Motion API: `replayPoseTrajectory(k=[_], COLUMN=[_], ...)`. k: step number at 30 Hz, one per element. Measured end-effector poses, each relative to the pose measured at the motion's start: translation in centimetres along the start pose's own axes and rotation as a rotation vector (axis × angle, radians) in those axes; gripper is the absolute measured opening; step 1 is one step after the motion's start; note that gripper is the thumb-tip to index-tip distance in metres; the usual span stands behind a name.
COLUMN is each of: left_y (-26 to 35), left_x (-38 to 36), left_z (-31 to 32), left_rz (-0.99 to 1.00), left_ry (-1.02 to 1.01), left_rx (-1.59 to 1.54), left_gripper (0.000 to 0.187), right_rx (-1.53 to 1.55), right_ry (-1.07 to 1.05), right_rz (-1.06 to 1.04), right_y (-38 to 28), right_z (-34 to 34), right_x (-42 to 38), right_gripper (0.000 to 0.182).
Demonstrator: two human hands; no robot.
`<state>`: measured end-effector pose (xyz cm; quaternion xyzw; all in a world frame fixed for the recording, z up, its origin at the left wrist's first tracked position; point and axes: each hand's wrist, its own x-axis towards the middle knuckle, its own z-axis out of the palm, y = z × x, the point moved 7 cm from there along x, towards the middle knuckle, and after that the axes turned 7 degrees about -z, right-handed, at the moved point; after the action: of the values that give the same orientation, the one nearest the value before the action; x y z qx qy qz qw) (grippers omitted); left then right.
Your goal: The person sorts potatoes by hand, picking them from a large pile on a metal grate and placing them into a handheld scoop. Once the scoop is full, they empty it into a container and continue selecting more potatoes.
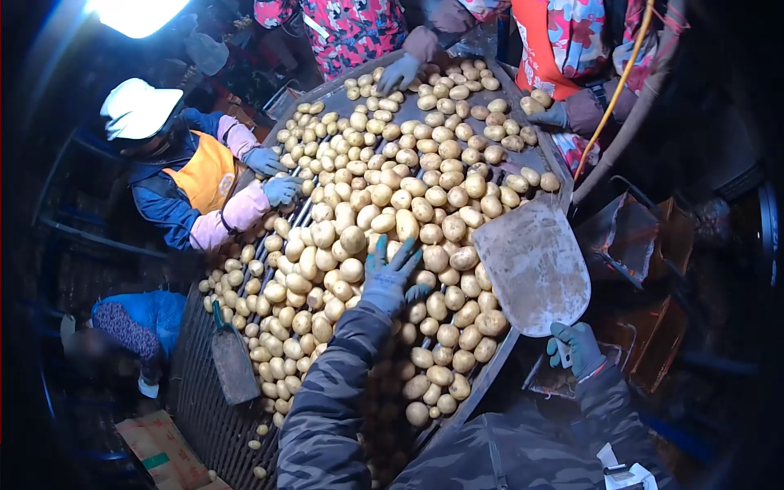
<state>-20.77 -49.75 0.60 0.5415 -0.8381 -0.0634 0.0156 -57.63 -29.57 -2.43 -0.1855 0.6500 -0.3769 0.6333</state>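
Many potatoes (351,238) lie heaped across a slatted sorting table (192,400). My left hand (389,273), in a grey-blue glove with green fingertips, rests on the middle of the heap with its fingers spread, holding nothing. Off the table's right edge, my right hand (576,347), gloved too, has curled fingers around a small pale object that I cannot make out. Just above that hand is the lower edge of a broad, worn metal plate (532,265), which lies over the table's right side against the potatoes.
A co-worker in a white cap (140,110) reaches in from the left; other people's gloved hands touch potatoes at the far side. A flat scoop (233,363) lies on the left slats. Crates (633,237) stand right, a cardboard box (167,449) lower left. A pole (629,122) slants upper right.
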Motion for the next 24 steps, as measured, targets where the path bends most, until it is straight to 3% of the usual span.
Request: replayPoseTrajectory(k=[10,14,16,17,18,20,22,23,24], left_y=[-3.7,-8.5,-11.4,-13.9,-16.4,-17.9,-12.8,-8.1,-3.2], left_x=[3.9,6.9,9.0,10.9,12.5,15.1,15.0,14.6,13.4], left_z=[-0.1,-0.5,-1.0,-1.0,-0.7,-2.1,-4.1,-4.9,-5.0], left_rz=[0.081,-0.018,-0.120,-0.092,-0.268,-0.490,-0.208,-0.077,0.154], left_ry=[0.018,0.034,0.138,0.270,0.229,0.104,0.421,0.432,0.442], left_rx=[0.021,-0.082,-0.021,-0.140,-0.223,-0.023,-0.022,-0.220,-0.170], left_gripper=[0.058,0.063,0.070,0.070,0.068,0.060,0.052,0.048,0.050], right_rx=[0.142,0.087,0.108,0.102,0.093,0.072,0.068,0.073,0.098], right_ry=[0.043,-0.015,-0.030,-0.032,-0.031,-0.028,-0.041,-0.056,-0.031], right_rz=[0.107,0.051,0.037,0.025,0.019,0.035,0.053,0.075,0.081], right_y=[1.0,0.5,0.4,0.3,0.2,0.4,0.6,0.8,0.8], right_z=[0.9,1.3,1.6,1.8,1.9,1.5,1.6,1.8,1.6], right_x=[2.1,1.9,2.0,2.1,2.0,1.7,2.3,2.4,2.5], right_gripper=[0.037,0.033,0.032,0.032,0.031,0.031,0.030,0.028,0.027])
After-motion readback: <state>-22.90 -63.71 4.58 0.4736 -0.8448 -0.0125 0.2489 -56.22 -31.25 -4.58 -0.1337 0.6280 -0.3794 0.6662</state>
